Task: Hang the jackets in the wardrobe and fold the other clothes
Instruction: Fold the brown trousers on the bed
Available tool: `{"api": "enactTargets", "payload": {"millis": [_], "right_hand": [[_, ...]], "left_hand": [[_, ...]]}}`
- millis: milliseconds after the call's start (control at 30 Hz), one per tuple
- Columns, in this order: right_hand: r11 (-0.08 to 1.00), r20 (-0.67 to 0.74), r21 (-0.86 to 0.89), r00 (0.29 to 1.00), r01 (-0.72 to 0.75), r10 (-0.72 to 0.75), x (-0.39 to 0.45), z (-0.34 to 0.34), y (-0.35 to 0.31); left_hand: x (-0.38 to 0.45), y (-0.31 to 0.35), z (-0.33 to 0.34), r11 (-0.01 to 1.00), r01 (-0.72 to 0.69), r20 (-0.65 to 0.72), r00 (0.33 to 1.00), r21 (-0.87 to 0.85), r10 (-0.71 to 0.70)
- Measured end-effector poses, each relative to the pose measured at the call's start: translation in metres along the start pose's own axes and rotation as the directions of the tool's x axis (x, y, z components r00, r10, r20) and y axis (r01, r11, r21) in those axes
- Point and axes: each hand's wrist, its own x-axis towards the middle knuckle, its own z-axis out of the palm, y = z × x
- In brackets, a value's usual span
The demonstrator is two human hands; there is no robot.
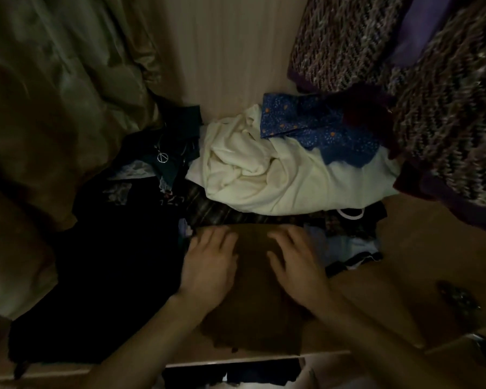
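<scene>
On wardrobe shelf (421, 240): folded brown garment (253, 290), both hands flat atop. Left hand (208, 265), right hand (295, 262): fingers released, outstretched. Behind: cream garment (264, 175).

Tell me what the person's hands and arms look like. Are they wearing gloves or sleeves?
No gloves and no sleeves show. Both the left hand and the right hand are bare, and both forearms are bare as far as the picture's edge. I see no rings on the fingers, though the picture is dim and blurry.

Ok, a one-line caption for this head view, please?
Both hands, left hand and right hand, press flat on a folded brown garment before a cream garment.
</scene>
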Motion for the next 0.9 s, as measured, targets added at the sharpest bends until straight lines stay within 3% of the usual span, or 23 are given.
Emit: {"api": "enactTargets", "payload": {"millis": [167, 267, 467, 733, 900], "right_hand": [[0.991, 0.247, -0.134, 0.969, 0.002, 0.031, -0.024, 0.041, -0.001], [0.984, 0.271, -0.18, 0.961, -0.005, 0.054, -0.026, 0.055, 0.007], [0.984, 0.288, -0.177, 0.955, -0.015, 0.067, -0.02, 0.064, 0.013], [0.989, 0.267, -0.143, 0.96, -0.047, 0.084, -0.036, 0.06, -0.003], [0.984, 0.322, -0.165, 0.939, -0.071, 0.122, -0.042, 0.057, -0.001]], "left_hand": [[-0.019, 0.011, 0.037, 0.999, 0.018, 0.229, 0.973, 0.029, -0.024], [-0.02, 0.001, 0.058, 0.998, 0.046, 0.306, 0.951, 0.039, -0.055], [-0.013, -0.005, 0.076, 0.997, 0.047, 0.363, 0.929, 0.06, -0.066], [-0.02, 0.009, 0.053, 0.996, 0.04, 0.34, 0.938, 0.08, -0.065], [-0.031, 0.012, 0.047, 0.996, 0.067, 0.372, 0.924, 0.061, -0.085]]}}
